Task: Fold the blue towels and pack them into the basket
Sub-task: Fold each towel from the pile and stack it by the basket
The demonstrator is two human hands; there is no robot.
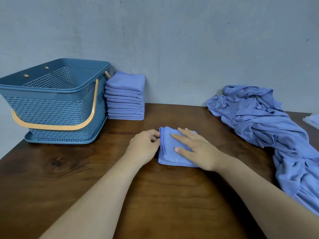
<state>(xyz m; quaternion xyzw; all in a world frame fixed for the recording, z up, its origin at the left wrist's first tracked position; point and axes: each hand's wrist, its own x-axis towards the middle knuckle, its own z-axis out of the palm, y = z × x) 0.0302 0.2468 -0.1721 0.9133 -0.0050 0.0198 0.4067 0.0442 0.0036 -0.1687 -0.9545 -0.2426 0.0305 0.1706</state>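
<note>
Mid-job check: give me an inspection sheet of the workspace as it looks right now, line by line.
Surface: dark wooden table.
Job's things: blue basket at left, handle down, no towels visible inside; stack of folded towels beside it, by the wall; folded towel under both hands; unfolded pile at right.
Clutter: pale object cut off at the right edge, cannot tell what it is.
Grippers: left hand pinches the folded towel's left edge with curled fingers; right hand rests flat on it.
Cables: nothing seen.
Surroundings: grey wall behind the table.
</note>
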